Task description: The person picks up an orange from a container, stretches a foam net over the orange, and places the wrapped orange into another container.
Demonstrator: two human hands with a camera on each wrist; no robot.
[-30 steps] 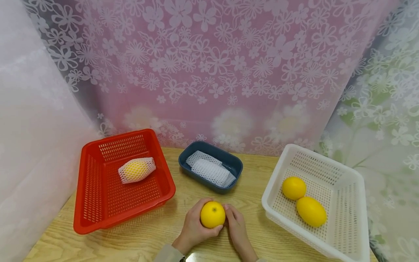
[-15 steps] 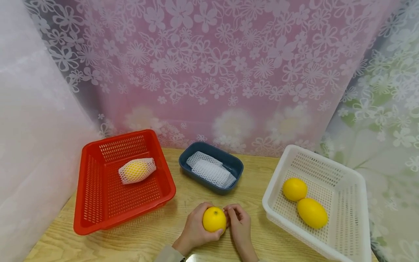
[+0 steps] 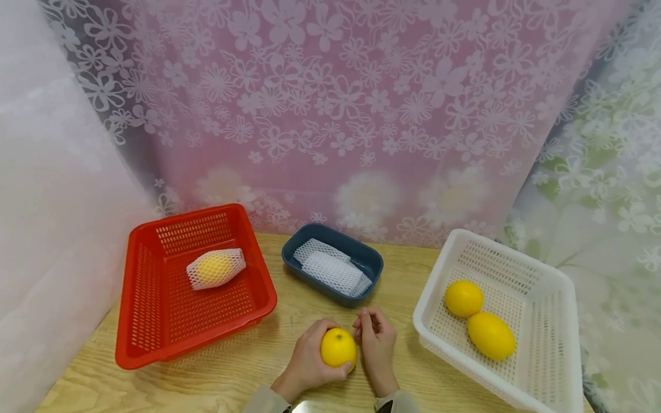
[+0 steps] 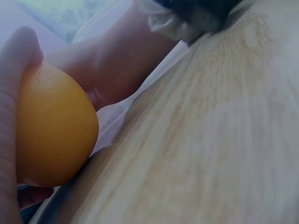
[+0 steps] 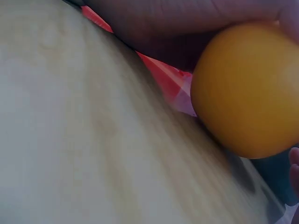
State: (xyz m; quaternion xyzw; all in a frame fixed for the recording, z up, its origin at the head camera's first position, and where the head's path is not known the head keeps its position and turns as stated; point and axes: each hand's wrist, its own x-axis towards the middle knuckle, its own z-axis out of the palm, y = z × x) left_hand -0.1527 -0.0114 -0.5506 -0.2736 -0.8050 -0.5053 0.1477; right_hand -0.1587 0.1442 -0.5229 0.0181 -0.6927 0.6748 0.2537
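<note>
My left hand (image 3: 311,359) grips a yellow fruit (image 3: 338,346); my right hand (image 3: 378,345) curls beside it, whether holding anything I can't tell.

Forearms enter from near edge, light sleeves (image 3: 404,403) at both wrists. Left hand (image 3: 308,358): fingers curved on far side, thumb on near side, gripping. Right hand (image 3: 378,349): just to its right, apart; fingers curled inward, fingertips toward left.
</note>
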